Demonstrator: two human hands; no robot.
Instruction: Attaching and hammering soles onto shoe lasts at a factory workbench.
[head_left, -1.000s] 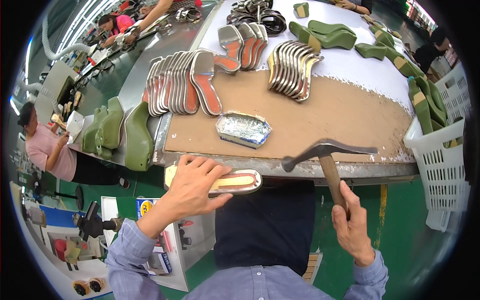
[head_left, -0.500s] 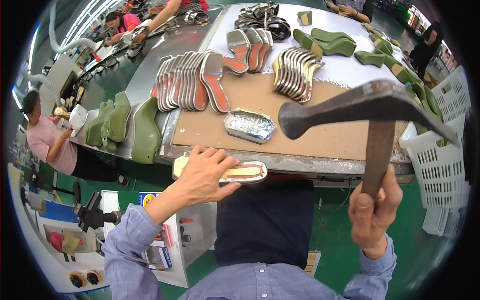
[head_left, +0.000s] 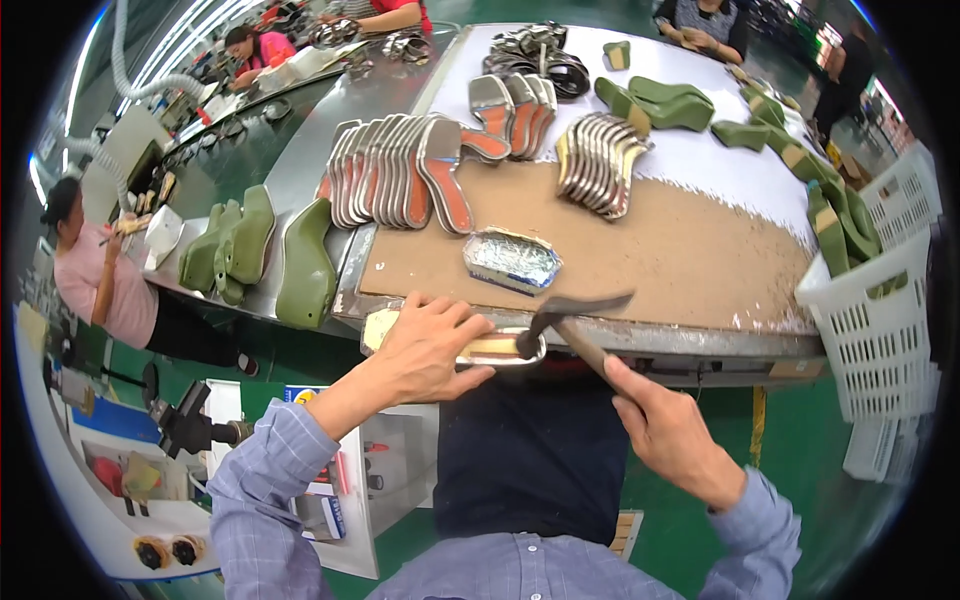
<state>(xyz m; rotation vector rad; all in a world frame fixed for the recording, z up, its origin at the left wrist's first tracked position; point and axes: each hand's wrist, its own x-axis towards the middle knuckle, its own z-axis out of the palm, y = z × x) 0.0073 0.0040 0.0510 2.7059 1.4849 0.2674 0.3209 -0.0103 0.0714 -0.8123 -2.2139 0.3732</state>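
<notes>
Across the near edge of the workbench lies a long, narrow shoe sole, cream with a brown centre and a silvery rim. Over its left part my left hand is closed, thumb on the near side, fingers across the top, hiding the middle. My right hand is wrapped round the wooden handle of a hammer. The hammer's dark round face meets the right end of the sole, and its curved claw points right. Just beyond stands a small foil-lined tray, its contents unclear.
Silver-edged orange soles stand in a row on brown board, beside gold-silver ones. Green shoe lasts lie left and far right. A white basket stands right. Other people work farther off, including one at left.
The hammer has come down and left from its raised position onto the sole's right end, my right hand with it. My left hand keeps its hold; the whole view has shifted slightly.
</notes>
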